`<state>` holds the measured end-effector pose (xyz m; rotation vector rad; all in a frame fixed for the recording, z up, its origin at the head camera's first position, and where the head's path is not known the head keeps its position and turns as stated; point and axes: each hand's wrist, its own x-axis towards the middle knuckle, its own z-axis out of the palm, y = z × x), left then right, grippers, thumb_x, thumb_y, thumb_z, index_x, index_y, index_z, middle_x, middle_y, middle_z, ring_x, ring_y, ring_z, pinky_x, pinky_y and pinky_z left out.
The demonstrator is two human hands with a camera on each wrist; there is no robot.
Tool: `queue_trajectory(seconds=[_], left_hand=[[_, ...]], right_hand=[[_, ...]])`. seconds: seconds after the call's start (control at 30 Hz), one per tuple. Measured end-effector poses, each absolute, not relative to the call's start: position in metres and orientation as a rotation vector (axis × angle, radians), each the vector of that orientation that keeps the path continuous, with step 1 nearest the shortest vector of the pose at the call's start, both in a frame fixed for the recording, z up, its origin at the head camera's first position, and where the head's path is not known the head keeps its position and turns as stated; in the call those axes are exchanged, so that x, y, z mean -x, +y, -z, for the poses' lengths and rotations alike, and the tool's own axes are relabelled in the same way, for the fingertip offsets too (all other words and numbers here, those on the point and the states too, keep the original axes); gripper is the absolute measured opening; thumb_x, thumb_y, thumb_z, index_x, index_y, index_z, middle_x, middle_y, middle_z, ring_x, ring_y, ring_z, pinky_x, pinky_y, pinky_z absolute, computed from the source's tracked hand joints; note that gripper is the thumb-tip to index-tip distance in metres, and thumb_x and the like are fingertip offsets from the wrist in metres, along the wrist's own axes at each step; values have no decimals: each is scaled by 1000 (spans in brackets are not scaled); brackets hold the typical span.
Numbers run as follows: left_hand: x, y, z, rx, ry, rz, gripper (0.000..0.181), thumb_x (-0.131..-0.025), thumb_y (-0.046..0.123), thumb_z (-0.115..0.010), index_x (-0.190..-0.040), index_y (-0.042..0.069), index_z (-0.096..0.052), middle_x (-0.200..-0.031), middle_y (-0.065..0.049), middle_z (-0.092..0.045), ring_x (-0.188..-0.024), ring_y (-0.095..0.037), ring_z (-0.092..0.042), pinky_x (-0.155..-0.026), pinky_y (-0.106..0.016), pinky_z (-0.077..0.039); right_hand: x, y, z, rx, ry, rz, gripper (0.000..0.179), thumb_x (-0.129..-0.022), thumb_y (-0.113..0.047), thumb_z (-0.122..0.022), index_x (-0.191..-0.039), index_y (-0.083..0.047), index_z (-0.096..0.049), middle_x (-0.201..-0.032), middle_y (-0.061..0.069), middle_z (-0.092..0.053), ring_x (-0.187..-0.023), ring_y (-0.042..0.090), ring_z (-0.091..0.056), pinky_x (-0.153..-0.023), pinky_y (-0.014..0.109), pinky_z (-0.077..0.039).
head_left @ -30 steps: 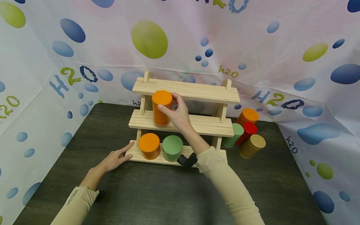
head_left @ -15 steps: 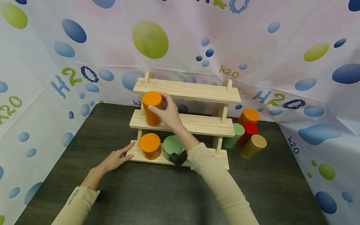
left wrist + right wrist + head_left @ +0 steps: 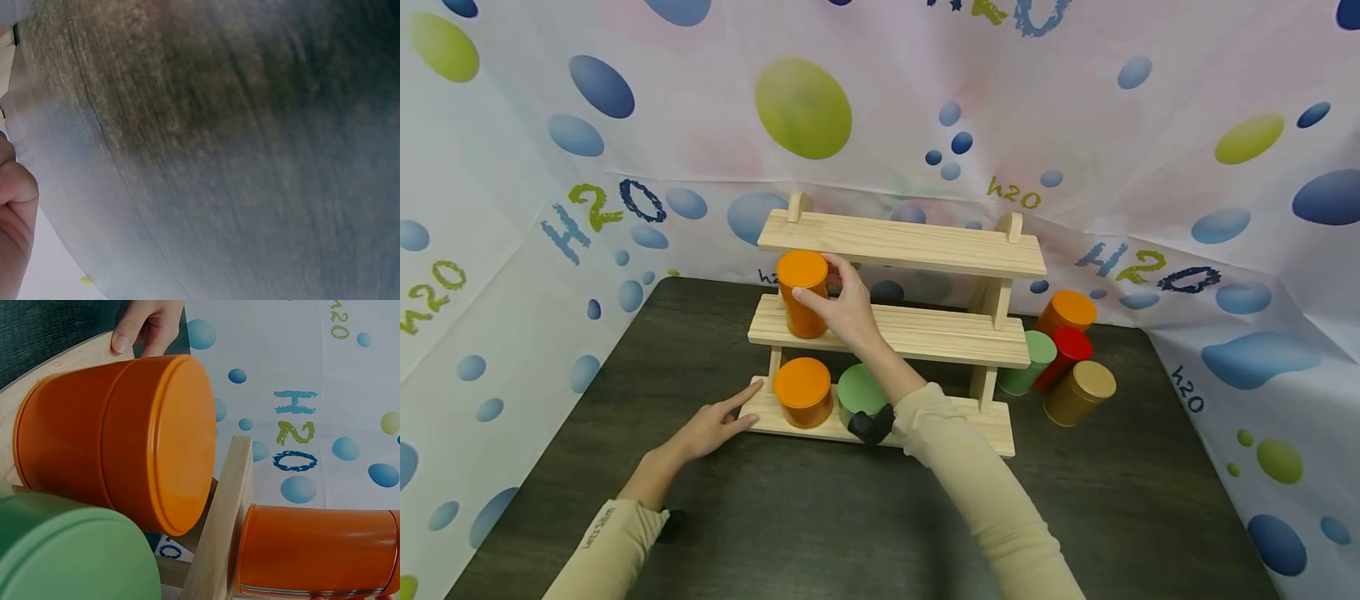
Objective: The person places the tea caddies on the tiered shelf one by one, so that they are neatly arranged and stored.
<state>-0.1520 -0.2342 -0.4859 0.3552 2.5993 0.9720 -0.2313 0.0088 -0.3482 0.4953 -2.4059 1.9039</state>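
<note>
My right hand (image 3: 842, 304) grips a tall orange canister (image 3: 802, 296) at the left end of the middle board of a wooden tiered shelf (image 3: 940, 333). Thumb and fingers reach round its right side; in the right wrist view only fingertips show at the edge by this tall canister (image 3: 319, 550). Below, a short orange canister (image 3: 803, 393) and a short green canister (image 3: 859, 392) stand on the bottom board, the green one partly behind my right wrist. My left hand (image 3: 707, 427) touches the bottom board's left end, index finger extended and thumb at the front corner.
To the shelf's right on the dark table (image 3: 790, 517) stand another orange canister (image 3: 1066, 312), a pale green one (image 3: 1028, 364), a red one (image 3: 1063, 357) and a gold one (image 3: 1078, 392). The top board (image 3: 902, 242) overhangs behind. A patterned white curtain (image 3: 895, 100) backs the table.
My right hand has moved the tall orange canister leftward along the middle board to its left end, mostly in the first half second. My left hand stays at the bottom board.
</note>
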Motion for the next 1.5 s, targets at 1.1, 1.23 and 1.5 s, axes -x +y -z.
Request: queue_trajectory(seconds=[1.1, 1.23, 1.5], left_hand=[[152, -235, 488, -345, 2601, -974, 65, -93, 40, -49, -147, 17, -22, -49, 5, -33, -42, -9, -24, -47, -24, -28], [152, -234, 488, -340, 2599, -967, 65, -93, 40, -49, -147, 17, -22, -49, 4, -33, -42, -9, -25, -47, -24, -28], [153, -234, 488, -334, 2598, -958, 65, -93, 40, -49, -147, 17, -21, -49, 4, -33, -42, -9, -24, -48, -25, -28]], right_hand=[[239, 11, 355, -527, -2465, -1939, 59, -85, -22, -66, -136, -15, -38, -129, 6, -47, -116, 20, -47, -94, 36, -40], [236, 18, 357, -519, -2440, -1962, 56, -85, -20, -65, -135, -12, -40, -129, 7, -47, -116, 22, -46, -93, 35, -40], [231, 35, 359, -573, -2367, -2002, 55, -86, -15, -64, -134, -3, -40, -126, 16, -47, -114, 29, -46, -90, 33, -43]])
